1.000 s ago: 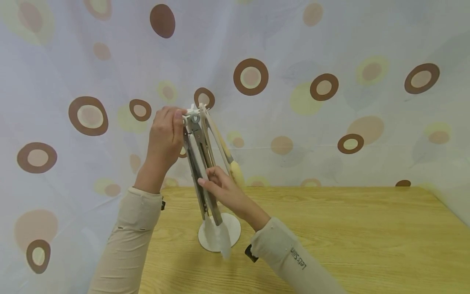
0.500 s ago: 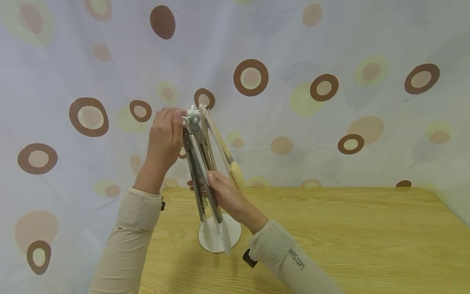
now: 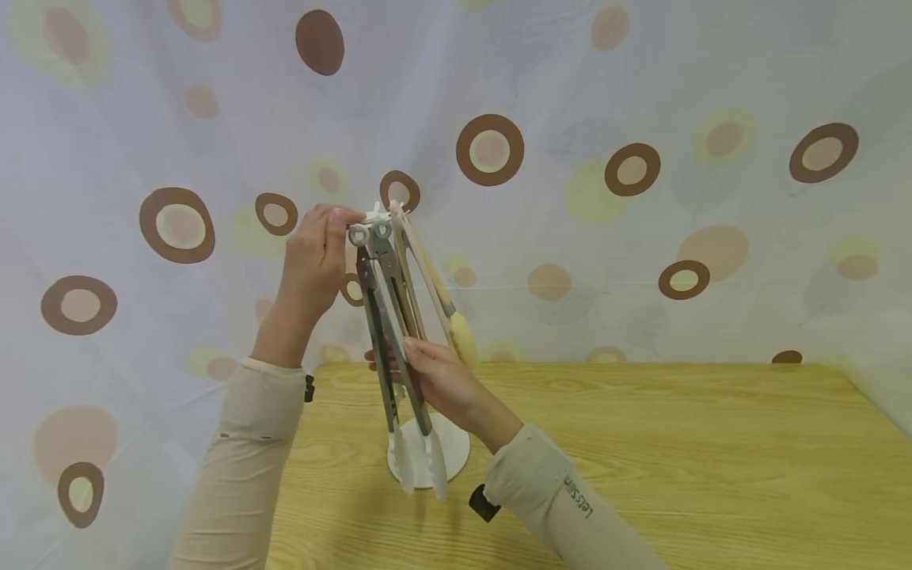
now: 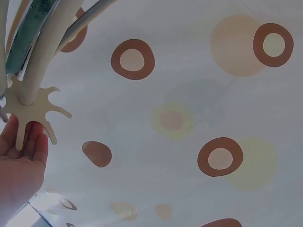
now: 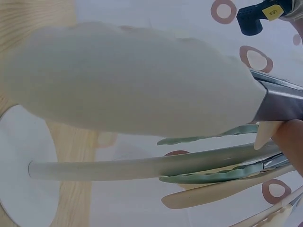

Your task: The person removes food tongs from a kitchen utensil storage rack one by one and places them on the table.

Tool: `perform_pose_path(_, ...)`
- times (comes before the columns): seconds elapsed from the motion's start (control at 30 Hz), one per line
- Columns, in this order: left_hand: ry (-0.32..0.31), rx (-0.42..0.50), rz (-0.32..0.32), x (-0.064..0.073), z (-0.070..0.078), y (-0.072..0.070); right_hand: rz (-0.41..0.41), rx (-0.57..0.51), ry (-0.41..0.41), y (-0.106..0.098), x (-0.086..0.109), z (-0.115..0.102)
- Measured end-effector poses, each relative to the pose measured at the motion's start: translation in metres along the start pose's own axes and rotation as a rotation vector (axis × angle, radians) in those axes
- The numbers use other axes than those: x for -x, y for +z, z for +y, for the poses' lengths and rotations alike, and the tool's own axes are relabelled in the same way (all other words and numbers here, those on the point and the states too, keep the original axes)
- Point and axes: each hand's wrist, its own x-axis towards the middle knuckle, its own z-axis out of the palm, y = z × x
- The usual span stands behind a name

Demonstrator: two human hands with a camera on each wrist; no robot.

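Note:
In the head view, a utensil stand with a round white base (image 3: 456, 451) carries several hanging utensils. My left hand (image 3: 313, 257) grips the edge of its top hook rack (image 4: 35, 109), fingers behind the hooks. Metal tongs with white scalloped tips (image 3: 436, 467) hang down at the front, their arms parted. My right hand (image 3: 452, 384) holds these tongs by the arms, thumb in front and fingers reaching behind. One pale tip (image 5: 132, 80) looms large in the right wrist view. Behind it hang tongs with green tips (image 5: 218, 177).
A yellow-headed utensil (image 3: 461, 340) hangs at the rack's right side, and a beige flat utensil (image 5: 208, 194) hangs near the pole (image 5: 109, 171). The stand is on a wood-grain table (image 3: 641, 459). Behind it is a curtain (image 3: 570, 95) with circle patterns.
My right hand has wrapped its fingers behind the tongs, where before they lay in front. The white tips now stand farther apart. The left hand stays at the rack, shifted slightly left.

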Motion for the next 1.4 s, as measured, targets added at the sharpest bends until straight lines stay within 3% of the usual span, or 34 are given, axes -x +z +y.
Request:
perform_pose_path(0.23, -0.039, 0.059, -0.032, -0.001, -0.002, -0.004, -0.005, 0.022, -0.009, -0.001, 0.000, -0.002)
perform_pose_path(0.57, -0.039, 0.086, -0.025, -0.002, -0.003, -0.003, -0.006, 0.045, -0.019, 0.000, -0.002, -0.007)
perform_pose_path(1.4, -0.057, 0.080, -0.014, -0.002, -0.004, -0.005, -0.025, 0.057, -0.047, 0.000, 0.008, -0.019)
